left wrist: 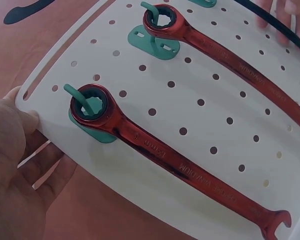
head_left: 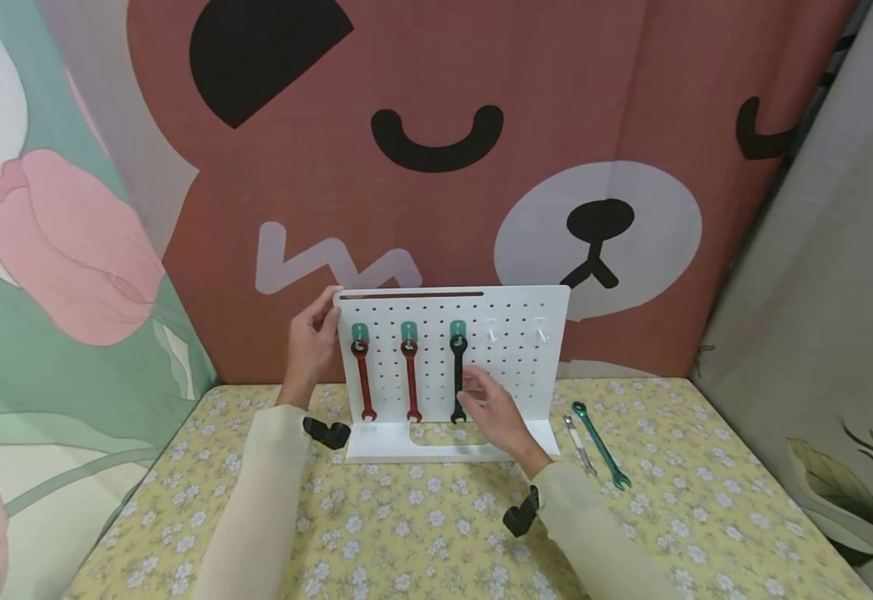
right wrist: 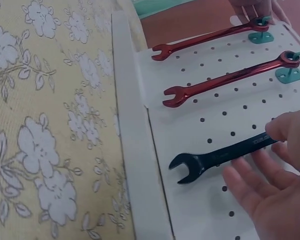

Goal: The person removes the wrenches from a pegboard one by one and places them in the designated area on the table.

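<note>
Cream sleeves, two, nearest the head camera, each with a black wrist mount, reaching forward over the bench [head_left: 706,517] — covered in a yellow cloth with white flowers.

Right hand [head_left: 498,410]: fingers straight and relaxed, grasping nothing; fingertips [right wrist: 279,131] touch the shaft of the black wrench [head_left: 457,377] about midway down, with the palm in front of the board's lower right part.

Green wrench [head_left: 600,443] and a small silver wrench [head_left: 579,444]: lying flat on the cloth just right of the board's foot, side by side, apart from both hands.

White pegboard [head_left: 515,333]: upright on a white L-shaped foot, standing on the bench near its back edge; a slot runs along its top.

Black wrench: hanging by its ring end from a green hook [head_left: 457,328], open jaw downward, third from the left.

Red wrenches, two — left one [head_left: 364,379] and middle one [head_left: 410,377] — each hanging by its ring end from a green hook, open jaws downward. Two white hooks [head_left: 515,332] to the right of the black wrench carry nothing.

Left hand [head_left: 312,342]: grasping the upper left corner of the pegboard, thumb at the front edge, fingers behind it.

Backdrop: hanging cloth with a brown bear face; tulip-print cloth at left.
</note>
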Demonstrator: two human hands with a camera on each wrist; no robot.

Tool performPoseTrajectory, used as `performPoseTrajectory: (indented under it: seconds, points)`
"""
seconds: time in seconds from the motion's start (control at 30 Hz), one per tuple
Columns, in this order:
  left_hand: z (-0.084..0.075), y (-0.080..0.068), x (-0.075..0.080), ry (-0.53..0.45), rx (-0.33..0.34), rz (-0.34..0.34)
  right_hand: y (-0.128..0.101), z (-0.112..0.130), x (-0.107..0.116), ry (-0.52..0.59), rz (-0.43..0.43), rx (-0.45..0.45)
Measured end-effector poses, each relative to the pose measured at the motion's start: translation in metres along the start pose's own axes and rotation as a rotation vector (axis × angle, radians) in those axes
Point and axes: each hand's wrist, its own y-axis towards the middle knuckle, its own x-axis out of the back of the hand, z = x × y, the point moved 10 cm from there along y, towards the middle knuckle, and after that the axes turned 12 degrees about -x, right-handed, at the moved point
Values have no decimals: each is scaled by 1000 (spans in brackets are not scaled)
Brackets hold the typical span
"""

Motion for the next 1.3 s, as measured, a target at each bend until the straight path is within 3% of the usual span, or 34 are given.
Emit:
performPoseTrajectory:
  seconds: [0.3, 0.6, 0.87, 1.3]
  points:
    - [-3, 2, -3, 16, -21, 35, 3, 1, -1, 103, 10, 28]
    - [-6, 5, -5, 12, -53, 61, 2, 1, -1, 130, 18, 8]
    - [-8, 6, -8, 4, -81, 82, 0, 5, -2, 230, 76, 13]
    - [-11, 6, -7, 1, -81, 73, 0, 0, -1, 249, 118, 10]
